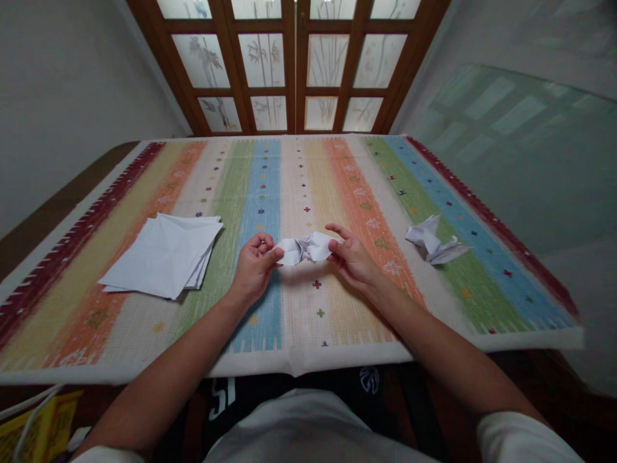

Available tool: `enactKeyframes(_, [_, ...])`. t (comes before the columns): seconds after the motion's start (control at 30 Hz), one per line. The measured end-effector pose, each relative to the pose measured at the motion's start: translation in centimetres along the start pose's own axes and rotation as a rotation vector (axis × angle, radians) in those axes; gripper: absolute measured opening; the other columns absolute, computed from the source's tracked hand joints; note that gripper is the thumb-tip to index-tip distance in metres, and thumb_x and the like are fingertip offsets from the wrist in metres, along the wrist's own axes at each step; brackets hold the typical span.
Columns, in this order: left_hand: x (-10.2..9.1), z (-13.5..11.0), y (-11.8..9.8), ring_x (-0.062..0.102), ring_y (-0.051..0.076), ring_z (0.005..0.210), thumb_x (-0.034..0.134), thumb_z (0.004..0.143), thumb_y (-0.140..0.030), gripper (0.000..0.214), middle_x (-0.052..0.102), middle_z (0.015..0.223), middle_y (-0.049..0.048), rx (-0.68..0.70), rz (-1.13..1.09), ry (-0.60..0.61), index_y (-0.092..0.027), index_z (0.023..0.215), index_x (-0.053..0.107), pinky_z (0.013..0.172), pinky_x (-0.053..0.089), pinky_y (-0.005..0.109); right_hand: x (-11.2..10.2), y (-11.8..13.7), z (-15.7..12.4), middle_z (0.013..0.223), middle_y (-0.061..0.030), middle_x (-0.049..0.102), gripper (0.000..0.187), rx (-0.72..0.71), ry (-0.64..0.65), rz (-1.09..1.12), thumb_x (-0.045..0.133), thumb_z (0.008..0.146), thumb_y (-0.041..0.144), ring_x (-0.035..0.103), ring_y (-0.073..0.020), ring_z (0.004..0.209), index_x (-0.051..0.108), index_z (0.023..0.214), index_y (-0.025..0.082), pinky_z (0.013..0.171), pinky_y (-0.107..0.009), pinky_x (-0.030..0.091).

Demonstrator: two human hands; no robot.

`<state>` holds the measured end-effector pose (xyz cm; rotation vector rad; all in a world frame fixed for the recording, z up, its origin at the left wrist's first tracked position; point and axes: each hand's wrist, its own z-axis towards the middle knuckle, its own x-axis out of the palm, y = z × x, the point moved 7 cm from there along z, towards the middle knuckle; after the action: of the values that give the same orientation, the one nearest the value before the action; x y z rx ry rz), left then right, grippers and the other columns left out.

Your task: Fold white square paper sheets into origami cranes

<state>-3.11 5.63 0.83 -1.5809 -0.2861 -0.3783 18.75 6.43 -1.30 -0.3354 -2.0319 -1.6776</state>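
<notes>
A folded white paper origami piece is stretched between my two hands, above the middle of the striped tablecloth. My left hand pinches its left end between thumb and fingers. At the opposite end, my right hand grips the paper with thumb and fingers, one finger raised off it. The piece has two wing-like ends and a creased, narrower centre.
Several creased white paper sheets lie stacked on the left side. Over on the right sits another folded paper figure. A yellow plastic basket stands below the table's front left. Wooden glazed doors rise behind the table.
</notes>
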Motion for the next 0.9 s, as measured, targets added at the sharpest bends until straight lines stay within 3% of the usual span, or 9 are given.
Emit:
enactKeyframes(0.23, [0.3,-0.1,-0.2,0.074,0.014,0.071,0.112,0.056,-0.051,0.069,0.075,0.083,-0.0029,-0.015,-0.045,0.074,-0.025,0.097,0.063,0.066,0.064,0.022,-0.3,0.3,0.2,0.097,0.0032,0.079,0.07,-0.026,0.019,0.008,0.109,0.065,0.051,0.073,-0.0116,0.072,0.073,0.121,0.029,0.062,-0.019,0.064])
enactKeyframes(0.43, [-0.5,0.3,-0.3,0.074,0.014,0.067,0.111,0.056,-0.055,0.068,0.077,0.077,-0.0035,-0.02,-0.045,0.072,-0.024,0.097,0.067,0.065,0.066,0.024,-0.1,1.3,-0.2,0.1,0.0047,0.082,0.086,-0.043,0.03,-0.001,0.106,0.067,0.054,0.076,-0.0134,0.08,0.069,0.144,0.037,0.073,-0.023,0.066])
enactKeyframes(0.7, [-1.0,0.5,-0.1,0.078,0.014,0.072,0.11,0.06,-0.056,0.064,0.082,0.085,-0.0006,-0.019,-0.064,0.059,-0.023,0.105,0.078,0.072,0.067,0.025,-0.8,2.4,-0.1,0.087,0.0035,0.081,0.082,-0.085,-0.036,-0.03,0.111,0.057,0.051,0.077,-0.0168,0.085,0.076,0.128,0.031,0.081,-0.027,0.064])
enactKeyframes(0.9, [-0.5,0.4,0.3,0.081,0.017,0.081,0.107,0.066,-0.056,0.063,0.085,0.092,0.0037,-0.041,-0.015,0.1,-0.02,0.112,0.083,0.08,0.07,0.028,-1.6,3.1,0.4,0.096,0.001,0.083,0.071,-0.183,-0.091,-0.06,0.111,0.055,0.052,0.078,-0.0187,0.088,0.075,0.112,0.031,0.081,-0.029,0.065])
